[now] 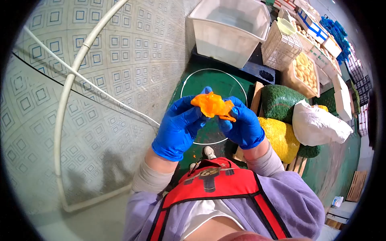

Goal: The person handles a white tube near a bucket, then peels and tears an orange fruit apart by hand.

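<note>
An orange, wet-looking soft piece with ragged edges is held up between my two blue-gloved hands, above the green floor. My left hand grips its left side, fingers curled behind it. On the right, my right hand pinches the narrower end, where a thin orange strip hangs by the fingers. Parts of the fingers on both hands are hidden behind the piece. Below the hands is a red apron with black edging.
A white hose loops on the floor. Behind it stand a large white tub with water and a crate. At right are a green sack, a yellow sack and a white bag. White pipes run along the left wall.
</note>
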`<state>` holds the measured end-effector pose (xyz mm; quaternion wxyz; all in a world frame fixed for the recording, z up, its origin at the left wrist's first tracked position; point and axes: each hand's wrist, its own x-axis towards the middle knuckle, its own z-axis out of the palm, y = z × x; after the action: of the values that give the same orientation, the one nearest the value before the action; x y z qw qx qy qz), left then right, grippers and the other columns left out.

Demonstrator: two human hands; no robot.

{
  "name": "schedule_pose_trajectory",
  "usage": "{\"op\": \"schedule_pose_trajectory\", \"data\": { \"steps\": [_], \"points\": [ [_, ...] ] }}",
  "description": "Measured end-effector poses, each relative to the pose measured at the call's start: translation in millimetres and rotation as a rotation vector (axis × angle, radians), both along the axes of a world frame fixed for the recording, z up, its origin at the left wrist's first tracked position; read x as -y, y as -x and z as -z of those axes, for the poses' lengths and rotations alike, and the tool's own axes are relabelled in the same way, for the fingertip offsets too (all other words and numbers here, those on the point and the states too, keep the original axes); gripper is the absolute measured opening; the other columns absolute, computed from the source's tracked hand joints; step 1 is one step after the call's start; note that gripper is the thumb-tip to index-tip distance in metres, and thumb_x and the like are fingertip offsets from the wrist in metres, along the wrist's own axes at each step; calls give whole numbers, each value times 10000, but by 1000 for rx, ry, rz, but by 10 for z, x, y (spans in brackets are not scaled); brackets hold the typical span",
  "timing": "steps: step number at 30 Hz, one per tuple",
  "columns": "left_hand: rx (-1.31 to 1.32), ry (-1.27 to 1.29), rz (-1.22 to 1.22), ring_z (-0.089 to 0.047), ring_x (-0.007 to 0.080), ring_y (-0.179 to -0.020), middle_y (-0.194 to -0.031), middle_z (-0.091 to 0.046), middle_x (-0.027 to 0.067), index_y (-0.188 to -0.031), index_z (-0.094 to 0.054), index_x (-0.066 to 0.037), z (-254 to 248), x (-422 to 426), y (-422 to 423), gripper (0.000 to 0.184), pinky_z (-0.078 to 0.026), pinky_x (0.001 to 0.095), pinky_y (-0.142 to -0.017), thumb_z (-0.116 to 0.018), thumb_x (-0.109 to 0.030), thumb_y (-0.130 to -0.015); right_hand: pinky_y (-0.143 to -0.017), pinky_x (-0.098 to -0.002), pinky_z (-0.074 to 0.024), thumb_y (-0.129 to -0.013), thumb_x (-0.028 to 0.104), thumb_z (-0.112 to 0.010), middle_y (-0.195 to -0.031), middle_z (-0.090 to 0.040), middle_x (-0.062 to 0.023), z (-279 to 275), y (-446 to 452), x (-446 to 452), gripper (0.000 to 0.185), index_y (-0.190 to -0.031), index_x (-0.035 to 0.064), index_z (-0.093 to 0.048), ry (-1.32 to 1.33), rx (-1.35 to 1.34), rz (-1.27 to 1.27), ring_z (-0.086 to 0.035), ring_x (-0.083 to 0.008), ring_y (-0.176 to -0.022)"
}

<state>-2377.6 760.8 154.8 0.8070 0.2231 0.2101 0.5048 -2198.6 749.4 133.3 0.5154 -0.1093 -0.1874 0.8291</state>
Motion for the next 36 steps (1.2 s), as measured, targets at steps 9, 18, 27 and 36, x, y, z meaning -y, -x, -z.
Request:
{"op": "schedule_pose_trajectory", "data": {
  "steps": [9,18,27,36],
  "points": [
    [161,-97,91,-535,211,-980,-1102,-526,117,-1029,-541,-25,-134,105,60,264,-470,286,-810,-559,-2,-767,-612,-252,-478,-742,108,-588,-904,-563,-111,-20,-10,118,239,-960,33,-522,-20,-57,-140,-569,-195,-747],
    [74,-120,-162,-547,192,-951,-1050,-553,101,-1003,-554,-24,-2,-58,-39,226,-459,273,-812,-561,-21,-776,-643,-280,-473,-759,57,-561,-964,-559,-98,25,187,97,226,-982,61,-524,50,65,-43,-558,-203,-813],
    [-265,-288,-251,-569,162,-866,-991,-581,85,-962,-570,-19,97,-59,49,205,-461,255,-755,-590,-34,-759,-711,-289,-445,-790,148,-545,-965,-548,-103,1,268,-32,198,-964,59,-515,29,136,37,-544,-205,-850],
    [27,-134,-155,-565,176,-896,-1022,-570,94,-995,-553,-28,-136,-2,74,231,-476,250,-742,-585,-52,-768,-628,-280,-448,-745,115,-607,-890,-570,-99,16,196,133,183,-905,59,-537,-57,117,-35,-563,-191,-783]
  ]
}}
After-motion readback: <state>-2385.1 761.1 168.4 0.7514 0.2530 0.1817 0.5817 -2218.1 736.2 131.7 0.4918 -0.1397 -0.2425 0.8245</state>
